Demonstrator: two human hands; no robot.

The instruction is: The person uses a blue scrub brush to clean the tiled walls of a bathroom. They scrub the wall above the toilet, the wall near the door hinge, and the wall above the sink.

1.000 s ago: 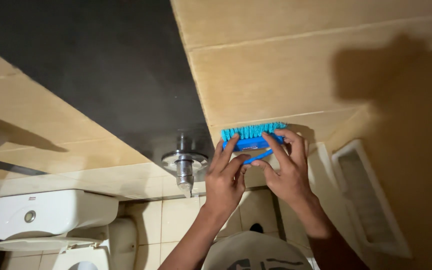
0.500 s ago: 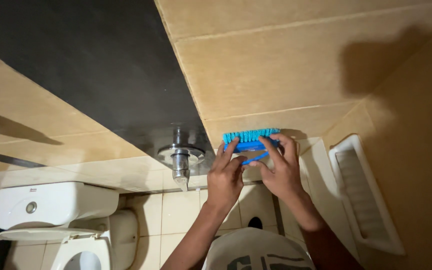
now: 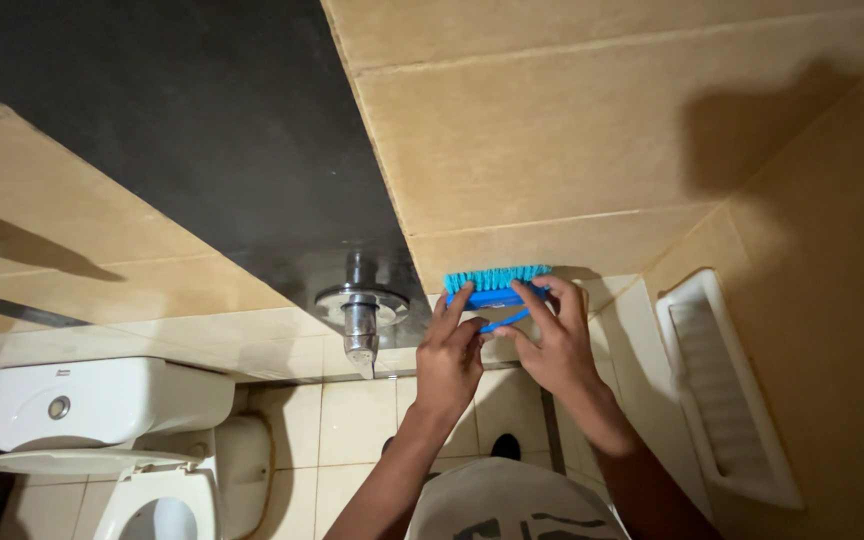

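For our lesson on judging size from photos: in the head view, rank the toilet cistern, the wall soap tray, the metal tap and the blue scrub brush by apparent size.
1. Toilet cistern
2. Wall soap tray, foreshortened on the side wall, so its place against the cistern is unsure
3. Metal tap and blue scrub brush, which look alike; the hands cover part of the brush.

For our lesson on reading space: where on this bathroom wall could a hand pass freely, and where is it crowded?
Free: the beige tiles above the blue scrub brush, and the black panel above the chrome tap. Crowded: between tap and soap niche, where left hand and right hand press the brush.
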